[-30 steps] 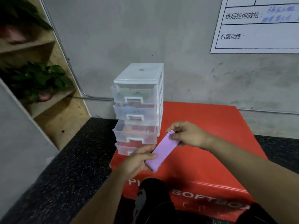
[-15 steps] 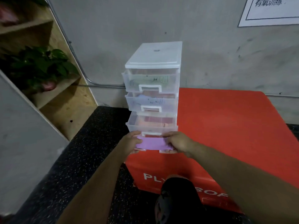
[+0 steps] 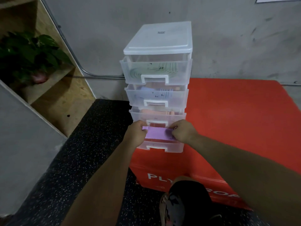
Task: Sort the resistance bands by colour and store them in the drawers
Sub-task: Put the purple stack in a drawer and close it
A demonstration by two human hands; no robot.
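Observation:
A clear plastic drawer tower [image 3: 158, 38] with several drawers stands on the near left corner of a red foam box [image 3: 236, 121]. A folded purple resistance band [image 3: 157, 133] is stretched level between my left hand [image 3: 136, 133] and my right hand [image 3: 182, 131], right above the pulled-out bottom drawer [image 3: 162, 146]. The top drawer [image 3: 155, 70] holds green bands. Bluish bands lie in the second drawer [image 3: 156, 97], orange ones in the third drawer [image 3: 157, 117]. All the drawers stand slightly pulled out.
A wooden shelf [image 3: 53, 88] with a leafy plant [image 3: 27, 54] stands at the left. A grey wall [image 3: 228, 38] rises just behind the tower. Black speckled floor [image 3: 73, 160] lies in front, and my knee [image 3: 182, 201] shows at the bottom.
Both hands turned the purple band from a slant to level and carried it forward to the bottom drawer. The view moved closer to the tower.

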